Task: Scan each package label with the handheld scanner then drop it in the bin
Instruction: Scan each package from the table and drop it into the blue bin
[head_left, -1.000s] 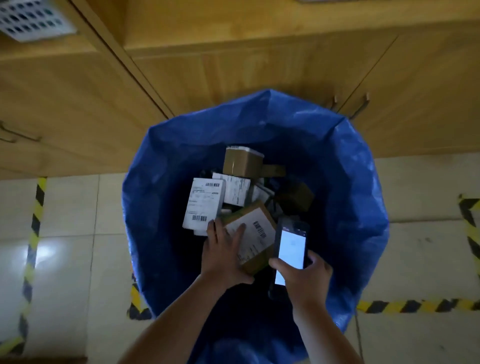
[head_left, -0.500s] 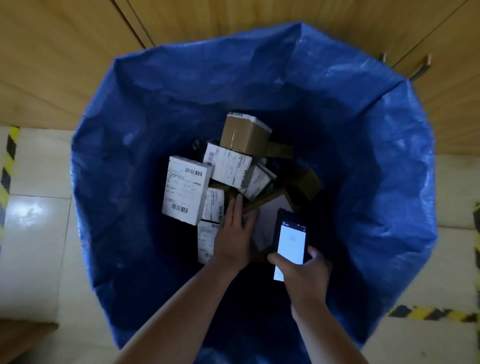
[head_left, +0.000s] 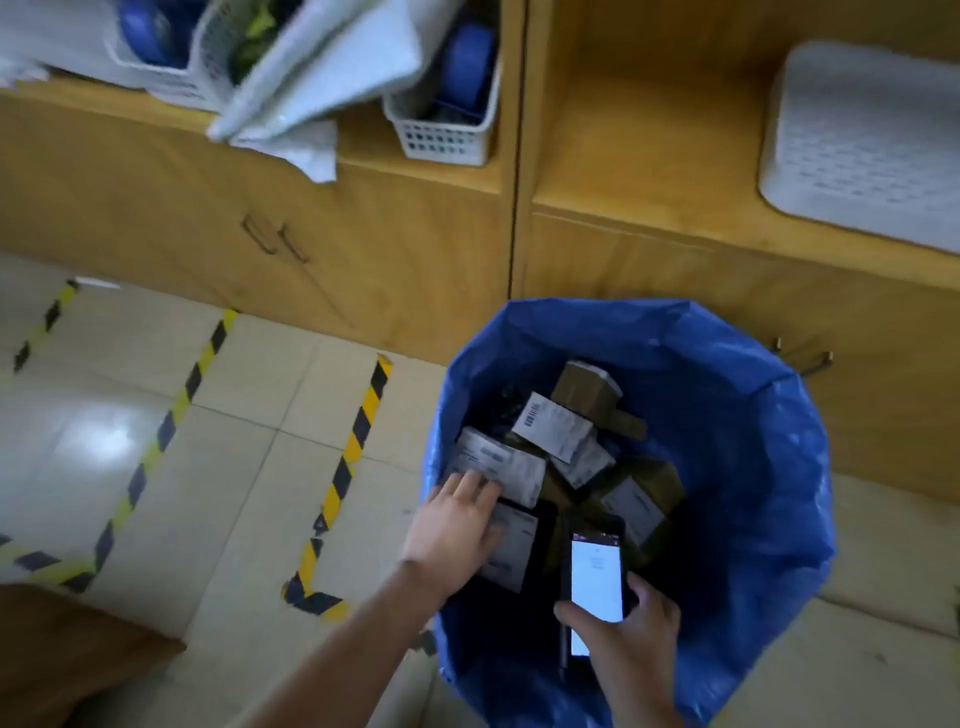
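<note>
Left hand (head_left: 457, 525) has shifted off the brown package; fingers straight, flat on white packages (head_left: 506, 467), left side of bin (head_left: 753, 467), lower centre. Right hand (head_left: 636, 642) still grips scanner (head_left: 596, 582). Drop probably complete.

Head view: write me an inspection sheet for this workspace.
Surface: tiled floor marked with yellow-black tape.
Job's things: blue bin holding labelled packages; handheld scanner, screen lit.
Clutter: grey bags slumped on the shelf.
Hands: left hand, fingers straight, lies on packages at the bin's left side; right hand grips the scanner over the bin.
Cables: nothing seen.
Surroundings: wooden cabinet behind the bin, white baskets on its shelves.
</note>
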